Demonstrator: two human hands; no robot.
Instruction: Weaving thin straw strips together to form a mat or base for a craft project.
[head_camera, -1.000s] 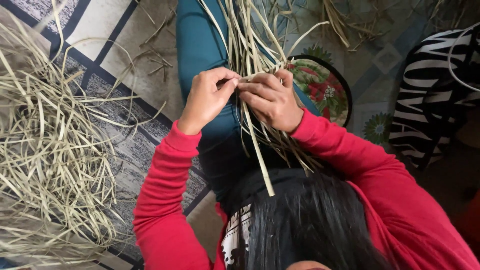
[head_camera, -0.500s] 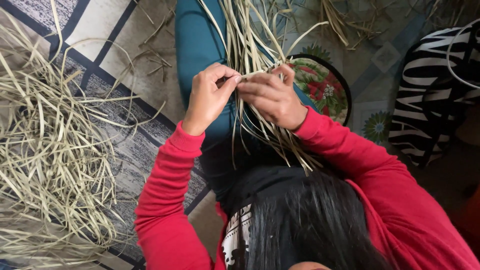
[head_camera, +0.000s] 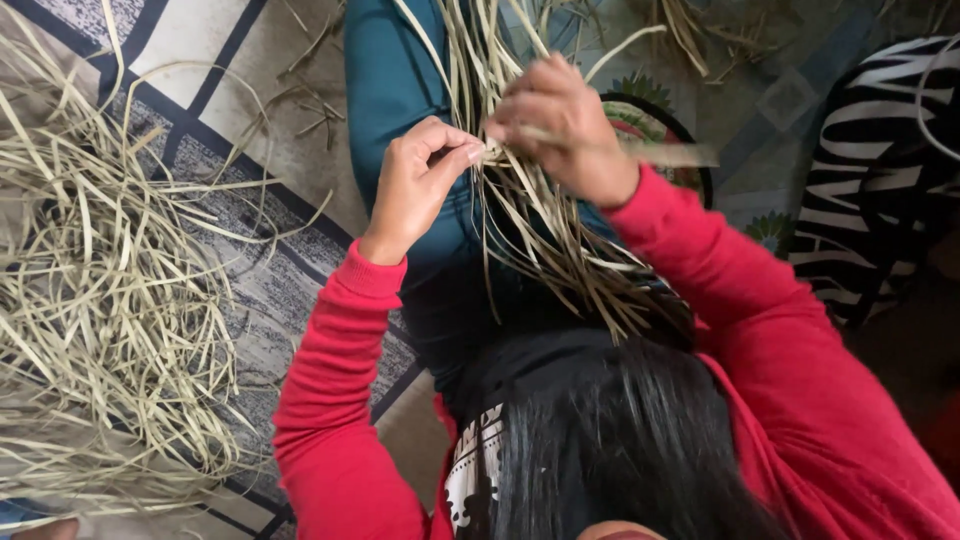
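Note:
My left hand (head_camera: 418, 186) pinches the woven edge of a bundle of pale dried leaf strips (head_camera: 520, 215) that lies over my teal-clad leg (head_camera: 392, 90). Just to its right, my right hand (head_camera: 560, 125) is raised and closed on a single strip (head_camera: 660, 153), which sticks out blurred toward the right. Loose strip ends fan upward past both hands and trail down toward my lap. Both arms wear red sleeves.
A big heap of loose dried strips (head_camera: 95, 290) covers the patterned mat on the left. A round floral item with a dark rim (head_camera: 665, 120) lies behind my right hand. Black-and-white striped fabric (head_camera: 880, 170) sits at the right. More scattered strips (head_camera: 690, 35) lie at the top.
My right hand has lifted up and to the right, pulling one strip out sideways. My left hand has stayed pinched on the woven edge.

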